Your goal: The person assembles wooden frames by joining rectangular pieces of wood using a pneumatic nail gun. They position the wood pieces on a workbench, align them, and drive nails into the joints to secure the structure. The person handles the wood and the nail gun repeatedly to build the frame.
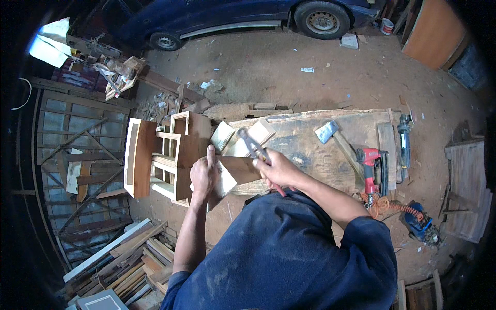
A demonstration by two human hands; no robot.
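Observation:
My left hand [205, 174] grips a pale, flat piece of wood [224, 181], its thumb pointing up along the edge. My right hand [279, 168] is closed round a pair of pincers [250, 140] with red handle ends. The dark jaws point up and away, apart from the piece of wood. Just left of my left hand stands a small wooden frame [192, 137] with open compartments and a brown front panel [141, 160]. Beyond my hands, pale wood blocks [261, 131] lie on the workbench.
The worn workbench [305, 155] carries a wooden-handled tool with a flat head [326, 132], a red nail gun [369, 158] and a grinder [404, 139]. An orange coiled hose [385, 206] leads toward a blue power tool [421, 227]. Scrap wood [129, 268] lies lower left; a blue vehicle [232, 15] stands beyond.

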